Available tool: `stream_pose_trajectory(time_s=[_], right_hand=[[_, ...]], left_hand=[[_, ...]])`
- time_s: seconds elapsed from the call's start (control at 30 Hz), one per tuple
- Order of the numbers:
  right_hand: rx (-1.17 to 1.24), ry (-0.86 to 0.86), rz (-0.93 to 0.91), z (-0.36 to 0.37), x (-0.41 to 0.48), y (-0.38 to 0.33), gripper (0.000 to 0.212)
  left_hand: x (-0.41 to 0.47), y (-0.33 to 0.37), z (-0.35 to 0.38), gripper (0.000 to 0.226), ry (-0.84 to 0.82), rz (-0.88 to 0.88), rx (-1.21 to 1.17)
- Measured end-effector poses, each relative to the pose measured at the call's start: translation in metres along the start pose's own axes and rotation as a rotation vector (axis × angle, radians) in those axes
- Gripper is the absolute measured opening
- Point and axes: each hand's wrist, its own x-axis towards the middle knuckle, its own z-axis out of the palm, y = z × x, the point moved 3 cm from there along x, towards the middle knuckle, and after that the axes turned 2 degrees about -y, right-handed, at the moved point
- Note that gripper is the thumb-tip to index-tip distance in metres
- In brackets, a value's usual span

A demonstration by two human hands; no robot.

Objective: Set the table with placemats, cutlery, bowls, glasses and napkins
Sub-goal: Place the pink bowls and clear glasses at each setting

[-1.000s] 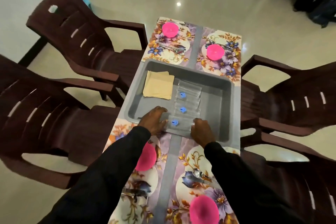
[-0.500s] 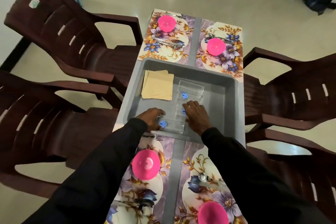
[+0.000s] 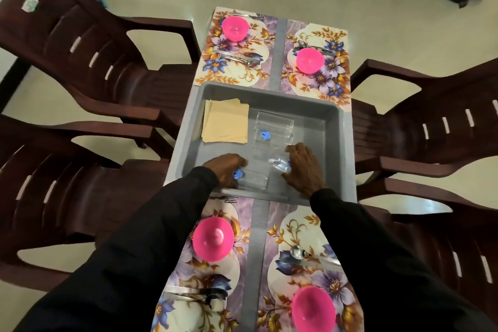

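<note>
Clear drinking glasses with small blue stickers (image 3: 273, 129) lie on their sides in the grey rectangular plastic tray (image 3: 336, 140), which sits across the middle of the narrow table.

Your left hand (image 3: 225, 170) is curled round the nearest clear glass (image 3: 252, 180) at the tray's near-left corner, with the grip closed on it. Your right hand (image 3: 303, 167) lies over the neighbouring clear glass (image 3: 279, 165). Its fingers are bent across the top and its thumb is against the near side, so it holds that glass too. The two held glasses are close together; whether they touch cannot be told.

A stack of beige square paper napkins (image 3: 225, 124) lies flat in the tray's far-left corner, apart from the glasses.

Four floral placemats (image 3: 231, 75) cover the table, two beyond the tray and two on your side. Each carries one round pink plastic bowl (image 3: 235, 27) and metal cutlery. A steel fork (image 3: 226, 198) lies just beside the tray's near rim, and a steel spoon (image 3: 296, 252) rests on the near-right mat.

Dark brown plastic armchairs (image 3: 80, 43) stand along both sides.
</note>
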Motion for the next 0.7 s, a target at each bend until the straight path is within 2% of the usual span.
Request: stream_pose_trajectory(time_s=[0.13, 0.27, 0.43, 0.7], right_hand=[[0.277, 0.069, 0.023, -0.019, -0.026, 0.023, 0.065], [0.359, 0.151, 0.015, -0.046, -0.053, 0.033, 0.067], [0.498, 0.242, -0.026, -0.088, -0.100, 0.036, 0.067], [0.684, 0.167, 0.077, -0.109, -0.195, 0.067, 0.060]], left_hand=[[-0.009, -0.002, 0.000, 0.078, 0.112, -0.005, -0.072], [-0.045, 0.015, -0.019, 0.059, 0.308, 0.092, -0.137], [-0.103, 0.053, -0.039, 0.064, 0.505, 0.187, -0.180], [-0.196, 0.132, -0.029, 0.071, 0.689, 0.211, -0.363]])
